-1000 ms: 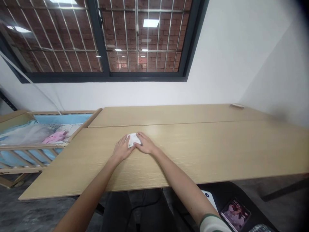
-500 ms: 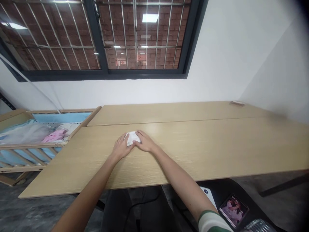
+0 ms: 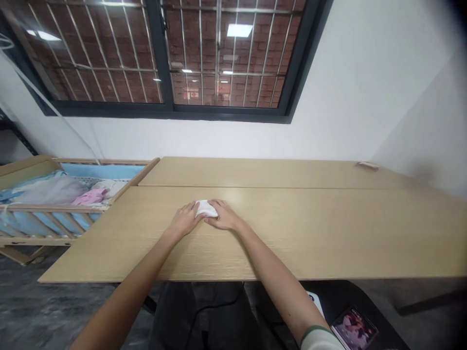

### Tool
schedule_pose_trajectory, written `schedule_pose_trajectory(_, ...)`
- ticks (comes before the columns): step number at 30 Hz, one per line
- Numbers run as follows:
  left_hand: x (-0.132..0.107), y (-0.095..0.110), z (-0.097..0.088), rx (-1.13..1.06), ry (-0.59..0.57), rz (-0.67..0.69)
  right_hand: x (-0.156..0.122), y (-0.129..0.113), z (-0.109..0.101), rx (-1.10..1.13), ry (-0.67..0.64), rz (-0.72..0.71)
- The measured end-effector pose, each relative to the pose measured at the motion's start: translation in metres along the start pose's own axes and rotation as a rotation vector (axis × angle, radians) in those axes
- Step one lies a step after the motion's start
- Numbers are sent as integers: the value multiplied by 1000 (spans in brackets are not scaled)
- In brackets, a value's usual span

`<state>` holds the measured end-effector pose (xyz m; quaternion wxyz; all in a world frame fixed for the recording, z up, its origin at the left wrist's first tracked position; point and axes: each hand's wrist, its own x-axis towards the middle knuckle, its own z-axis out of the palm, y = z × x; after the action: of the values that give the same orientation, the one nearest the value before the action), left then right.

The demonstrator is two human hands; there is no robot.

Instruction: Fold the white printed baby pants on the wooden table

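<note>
Two bare hands are placed on one white cloth, which lies on the pale wood-toned desk, left of the middle of its length and on the nearer of its two boards. The left hand covers the left edge of the cloth; grip: closed on that edge, palm down, thumb directed inward. The right hand covers the right edge; grip: closed on that edge, fingers bent over it, thumb at the near side. The thumbs are close together at the near side of the cloth; whether they touch cannot be told. The exposed part of the cloth lies between the hands. Both forearms extend across the near edge of the desk.

A straight seam runs lengthwise between the nearer board and the farther board. A small flat item rests at the far right, near the wall. A dark window frame with metal bars is located above the far edge. At the left end stands a wooden crib with blue lining; a pink cloth lies inside. At lower right, a black seat carries a device with a lit screen.
</note>
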<state>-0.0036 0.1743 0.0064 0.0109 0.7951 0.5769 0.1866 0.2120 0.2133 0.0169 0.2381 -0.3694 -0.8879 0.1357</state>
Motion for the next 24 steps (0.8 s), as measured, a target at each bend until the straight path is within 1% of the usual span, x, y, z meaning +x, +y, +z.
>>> schedule_pose_trajectory(2,-6,2,-14,-43,-24,36,-1,-5,-7,4,-8,-3)
schedule_pose_trajectory(5,-19,7,-34,-118,-43,57,-4,-16,-16,91,-6,60)
schedule_pose_trajectory(6,-23,9,-40,-145,-39,49,-6,-20,-18,144,14,89)
schedule_pose_trajectory(8,-34,15,-48,-192,-18,27,-9,-30,-22,267,98,138)
schedule_pose_trajectory(10,-45,26,-51,-287,33,-18,-12,-40,-26,404,192,170)
schedule_pose_trajectory(11,-52,32,-51,-376,77,-59,-13,-44,-29,479,214,188)
schedule_pose_trajectory(12,-60,40,-49,-490,126,-112,-13,-47,-31,553,209,206)
schedule_pose_trajectory(14,-76,58,-43,-758,200,-241,-11,-51,-37,662,130,234)
schedule_pose_trajectory(15,-84,67,-40,-872,210,-298,-9,-51,-39,684,73,236)
schedule_pose_trajectory(16,-91,75,-37,-930,201,-336,-6,-50,-41,683,16,229)
schedule_pose_trajectory(17,-98,83,-34,-931,188,-362,-2,-49,-41,664,-36,215)
schedule_pose_trajectory(18,-103,91,-31,-870,187,-374,2,-47,-41,630,-79,200)
schedule_pose_trajectory(19,-108,97,-28,-751,209,-372,6,-45,-40,587,-114,185)
schedule_pose_trajectory(21,-113,106,-23,-433,306,-337,15,-39,-34,479,-162,157)
schedule_pose_trajectory(22,-115,110,-20,-293,358,-305,19,-37,-30,421,-179,144)
schedule_pose_trajectory(24,-118,117,-13,-115,418,-206,26,-32,-22,321,-215,119)
